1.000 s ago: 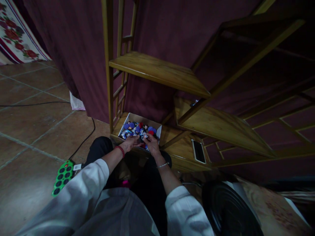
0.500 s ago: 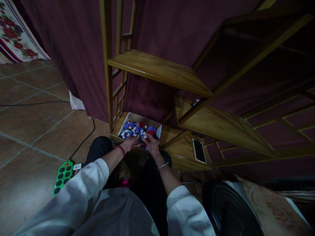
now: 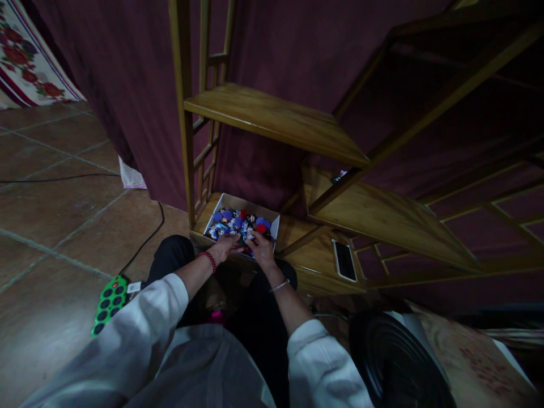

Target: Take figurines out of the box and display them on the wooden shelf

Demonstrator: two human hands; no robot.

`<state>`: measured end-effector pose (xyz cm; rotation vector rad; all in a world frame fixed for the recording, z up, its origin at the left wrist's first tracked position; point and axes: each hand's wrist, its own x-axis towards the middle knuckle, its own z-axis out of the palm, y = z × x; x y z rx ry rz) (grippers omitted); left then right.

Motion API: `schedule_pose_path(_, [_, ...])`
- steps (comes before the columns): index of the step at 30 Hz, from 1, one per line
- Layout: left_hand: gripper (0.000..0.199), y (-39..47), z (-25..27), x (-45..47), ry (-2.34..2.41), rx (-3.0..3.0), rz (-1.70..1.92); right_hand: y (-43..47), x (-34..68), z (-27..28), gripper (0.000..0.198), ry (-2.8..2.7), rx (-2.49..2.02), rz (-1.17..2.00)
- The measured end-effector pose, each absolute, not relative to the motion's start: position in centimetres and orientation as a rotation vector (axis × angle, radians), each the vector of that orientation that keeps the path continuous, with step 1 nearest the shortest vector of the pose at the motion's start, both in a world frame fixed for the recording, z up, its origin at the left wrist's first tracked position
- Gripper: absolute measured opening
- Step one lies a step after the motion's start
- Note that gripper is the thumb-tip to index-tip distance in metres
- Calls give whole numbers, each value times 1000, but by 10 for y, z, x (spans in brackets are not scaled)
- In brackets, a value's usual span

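Observation:
A white cardboard box (image 3: 275, 229) stands on the lowest shelf, filled with small blue, white and dark figurines (image 3: 221, 226) that have purple and red round bases. Both my hands reach over its near edge. My right hand (image 3: 261, 249) pinches a small blue-and-white figurine (image 3: 247, 231) between thumb and fingers. Close beside it, my left hand (image 3: 226, 248), with a red bead bracelet on its wrist, has its fingers curled at the same figurine's near side. Whether the left fingertips grip anything is too small and dark to see.
Wooden shelf boards (image 3: 276, 122) and slanted posts rise around the box. A phone (image 3: 344, 260) lies on the low shelf to the right. A green power strip (image 3: 109, 306) with a black cable is on the tiled floor at left. A round black object (image 3: 395, 357) stands at lower right.
Both hands stay over the box, with only a slight shift of the fingers around the figurine. The view has moved very little.

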<state>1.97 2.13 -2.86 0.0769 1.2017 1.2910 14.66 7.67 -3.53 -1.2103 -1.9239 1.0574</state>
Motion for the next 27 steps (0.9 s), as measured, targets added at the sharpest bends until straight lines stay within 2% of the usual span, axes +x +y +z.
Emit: schedule_pose_path(27, [10, 19, -23, 20, 1188, 170, 1160, 73, 156, -33, 28, -2024, -1111, 1050])
